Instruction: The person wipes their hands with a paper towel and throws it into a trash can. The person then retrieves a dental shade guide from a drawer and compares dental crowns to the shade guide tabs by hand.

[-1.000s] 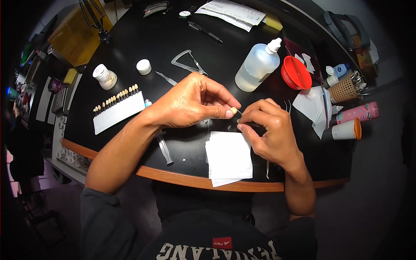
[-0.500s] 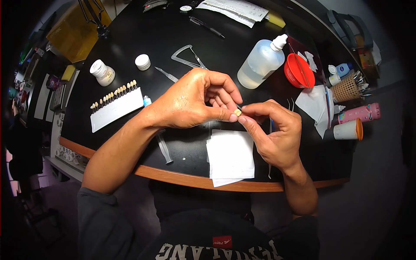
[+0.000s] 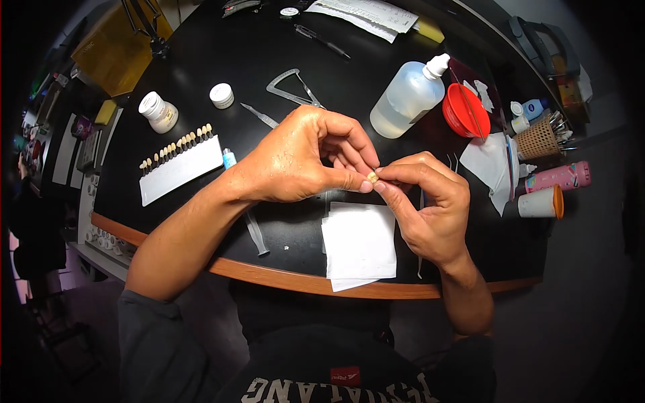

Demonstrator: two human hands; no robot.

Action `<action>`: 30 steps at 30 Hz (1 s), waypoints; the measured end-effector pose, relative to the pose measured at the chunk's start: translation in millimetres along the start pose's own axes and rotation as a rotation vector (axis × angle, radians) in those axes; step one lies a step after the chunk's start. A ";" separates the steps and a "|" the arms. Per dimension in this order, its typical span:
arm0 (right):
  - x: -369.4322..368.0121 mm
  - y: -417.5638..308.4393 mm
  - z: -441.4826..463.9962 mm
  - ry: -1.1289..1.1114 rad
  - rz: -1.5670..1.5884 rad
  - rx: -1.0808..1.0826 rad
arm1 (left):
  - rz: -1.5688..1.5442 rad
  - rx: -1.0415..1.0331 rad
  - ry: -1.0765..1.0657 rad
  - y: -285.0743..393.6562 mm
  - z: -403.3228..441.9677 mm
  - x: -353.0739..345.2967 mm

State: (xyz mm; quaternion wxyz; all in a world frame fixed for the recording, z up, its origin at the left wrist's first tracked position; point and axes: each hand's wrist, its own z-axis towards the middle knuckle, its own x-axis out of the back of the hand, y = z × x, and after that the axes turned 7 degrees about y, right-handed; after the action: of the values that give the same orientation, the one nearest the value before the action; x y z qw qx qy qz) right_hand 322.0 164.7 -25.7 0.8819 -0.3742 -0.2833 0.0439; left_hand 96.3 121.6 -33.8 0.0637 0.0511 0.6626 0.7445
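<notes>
Between the fingertips of both hands is a tiny yellowish-white dental crown (image 3: 373, 177). My left hand (image 3: 299, 161) pinches it from the left, its thumb pressed at the crown's edge and the other fingers curled above. From the right, my right hand (image 3: 433, 208) grips it between thumb and index finger. Part of the crown is covered by the fingertips. Below the hands lies a small stack of white paper sheets (image 3: 361, 242). Tweezers (image 3: 453, 161) lie partly hidden behind my right hand.
At left are a tooth shade guide (image 3: 181, 168), a glass jar (image 3: 158, 113), a small white tub (image 3: 221, 96) and a blue-labelled vial (image 3: 229, 158). Metal calipers (image 3: 293, 84) lie beyond. A squeeze bottle (image 3: 406, 97), red bowl (image 3: 465, 111) and brush basket (image 3: 537, 138) stand right. A clear syringe (image 3: 255, 232) lies near the front edge.
Both hands have shifted very slightly to the right with the crown, which seems turned a little between the fingertips. The things on the table have stayed in place.
</notes>
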 end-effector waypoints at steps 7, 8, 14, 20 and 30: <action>-0.4 0.3 -0.6 -0.004 -0.027 0.005 | 0.025 -0.011 -0.003 -1.5 0.9 0.4; -0.6 0.0 -0.7 -0.001 -0.024 0.000 | 0.018 -0.008 -0.004 -1.4 0.8 0.2; 0.0 -1.1 0.2 0.011 -0.022 -0.010 | 0.013 0.010 -0.003 2.0 0.2 0.5; -1.2 -0.5 0.6 0.024 -0.015 -0.008 | 0.014 0.009 -0.002 2.8 -0.2 0.6; -0.4 -1.2 0.2 0.046 -0.018 -0.004 | -0.017 0.006 -0.010 2.5 -0.1 0.0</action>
State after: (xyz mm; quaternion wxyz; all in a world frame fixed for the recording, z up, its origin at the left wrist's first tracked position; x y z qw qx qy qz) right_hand 321.4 163.8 -24.9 0.8878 -0.3743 -0.2663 0.0268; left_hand 96.2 121.2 -31.4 0.0732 0.0491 0.6648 0.7418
